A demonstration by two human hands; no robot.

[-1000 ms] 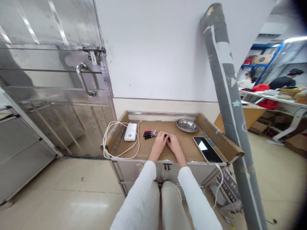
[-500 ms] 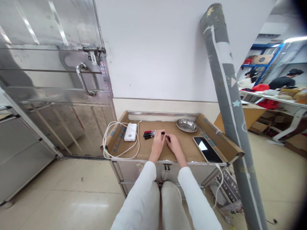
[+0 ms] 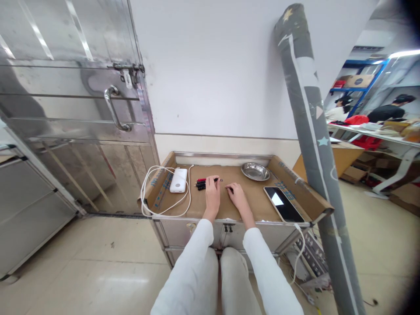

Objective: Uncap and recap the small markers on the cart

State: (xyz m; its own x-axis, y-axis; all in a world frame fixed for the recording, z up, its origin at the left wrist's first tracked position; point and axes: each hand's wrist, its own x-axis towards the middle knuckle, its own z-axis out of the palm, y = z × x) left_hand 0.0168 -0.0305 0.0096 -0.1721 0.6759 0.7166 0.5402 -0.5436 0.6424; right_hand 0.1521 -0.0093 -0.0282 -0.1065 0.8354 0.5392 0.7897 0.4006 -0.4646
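Observation:
A small bunch of red and black pens (image 3: 201, 184) lies on the cardboard-lined top of the cabinet. My left hand (image 3: 212, 194) is over their right-hand ends, its fingers bent down and closed on a pen; the fingers hide most of it. A dark tip shows beside the fingertips. To the right, apart from the pens, my right hand (image 3: 238, 196) rests low over the cardboard. Its fingers are pinched together around a small dark piece too small to name.
A white power bank (image 3: 179, 180) with a looped white cable lies left. A steel dish (image 3: 255, 172) stands at the back right, and a phone (image 3: 284, 204) lies near the front right. Raised cardboard sides (image 3: 295, 188) edge the top. A tall grey roll (image 3: 311, 109) leans at the right.
My hands have moved apart. The left has shifted slightly left over the pens, while the right has drawn back a little from where the two met.

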